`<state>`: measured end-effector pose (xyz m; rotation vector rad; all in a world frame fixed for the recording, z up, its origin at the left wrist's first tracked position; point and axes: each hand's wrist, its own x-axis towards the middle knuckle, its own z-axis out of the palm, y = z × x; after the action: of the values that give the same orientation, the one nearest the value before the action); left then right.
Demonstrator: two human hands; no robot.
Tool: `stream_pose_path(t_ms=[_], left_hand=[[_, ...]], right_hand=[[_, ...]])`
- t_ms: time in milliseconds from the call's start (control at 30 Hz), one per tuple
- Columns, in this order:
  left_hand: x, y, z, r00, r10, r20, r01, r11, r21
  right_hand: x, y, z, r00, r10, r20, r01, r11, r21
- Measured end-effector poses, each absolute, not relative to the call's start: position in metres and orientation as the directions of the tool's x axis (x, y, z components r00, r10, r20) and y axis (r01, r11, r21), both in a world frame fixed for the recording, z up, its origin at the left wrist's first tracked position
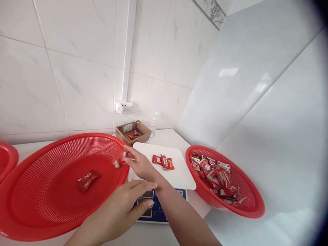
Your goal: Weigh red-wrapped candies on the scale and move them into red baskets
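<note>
My right hand (140, 165) reaches across the scale to the near right rim of a large red plastic basket (36, 160). Its fingers are around a small red candy packet (124, 156), and a second, blurred candy packet (116, 163) shows just beyond the fingertips, over the basket. Inside that basket lie one or more dark red packets (88, 179). My left hand (125, 206) is open and holds nothing, its fingers apart over the front of the digital scale (159, 208), near my right wrist. Several red packets (164, 161) rest on the scale's white pan (179, 177).
Right of the scale, a tilted red basket (252, 208) holds many wrapped candies. Behind stand a small cardboard box (143, 138) with red packets inside and a clear plastic bottle (154, 121). Another red basket (9, 157) shows at the left edge. A wall socket (124, 107) is above the table.
</note>
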<state>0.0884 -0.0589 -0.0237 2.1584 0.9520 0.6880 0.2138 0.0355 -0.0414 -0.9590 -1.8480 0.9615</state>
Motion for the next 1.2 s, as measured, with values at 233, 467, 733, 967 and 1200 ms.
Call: stream_pose_path(t_ms=[233, 467, 733, 967, 1200], left_hand=[[0.083, -0.052, -0.024, 0.538, 0.809, 0.235, 0.434, -0.505, 0.746], [0.088, -0.049, -0.029, 0.566, 0.791, 0.233, 0.412, -0.516, 0.751], [0.087, -0.049, -0.031, 0.559, 0.801, 0.214, 0.429, -0.501, 0.752], [0.094, -0.04, -0.038, 0.398, 0.888, 0.23, 0.422, -0.401, 0.813], [0.097, -0.035, -0.038, 0.257, 0.917, 0.305, 0.279, -0.373, 0.885]], right_hand=[[0.276, 0.052, -0.04, -0.234, 0.947, 0.221, 0.788, 0.318, -0.527], [0.336, 0.056, -0.061, -0.195, 0.981, 0.008, 0.928, 0.187, -0.322], [0.328, 0.046, -0.066, -0.153, 0.975, 0.16, 0.902, 0.204, -0.381], [0.304, 0.031, -0.041, -0.022, 0.996, -0.088, 0.206, -0.082, -0.975], [0.258, -0.006, -0.023, -0.476, 0.778, -0.41, -0.151, -0.531, -0.834]])
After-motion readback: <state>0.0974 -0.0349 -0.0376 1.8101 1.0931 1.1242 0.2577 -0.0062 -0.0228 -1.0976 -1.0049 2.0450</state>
